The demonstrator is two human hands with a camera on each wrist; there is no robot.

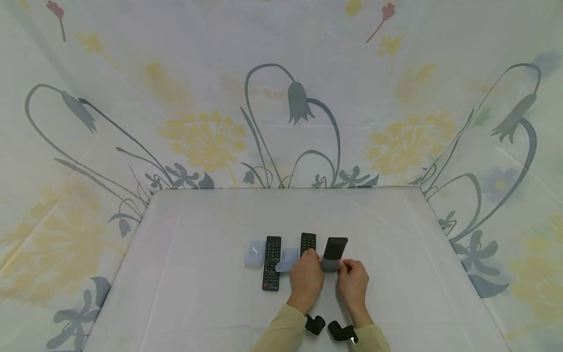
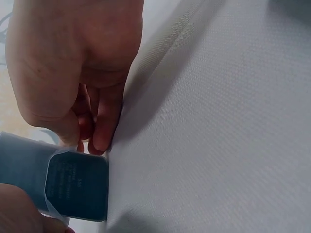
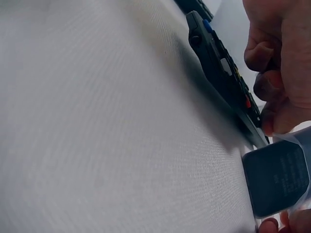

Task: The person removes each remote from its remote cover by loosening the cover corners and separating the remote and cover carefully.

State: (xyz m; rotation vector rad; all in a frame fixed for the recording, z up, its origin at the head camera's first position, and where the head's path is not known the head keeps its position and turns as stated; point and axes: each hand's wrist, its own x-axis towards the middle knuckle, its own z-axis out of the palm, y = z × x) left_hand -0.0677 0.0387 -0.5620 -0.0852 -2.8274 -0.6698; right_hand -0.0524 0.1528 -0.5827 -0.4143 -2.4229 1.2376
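The left hand [image 1: 307,279] and right hand [image 1: 354,287] pinch translucent plastic film [image 2: 24,162] around a black rectangular device [image 1: 335,248] standing on the white desk [image 1: 198,274]; uneven pulling could tear it (the film looks thin).

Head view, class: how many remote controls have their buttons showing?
2. The left remote lies to the left of the left hand; the second remote lies beyond that hand, partly hidden by it. Others could be hidden.
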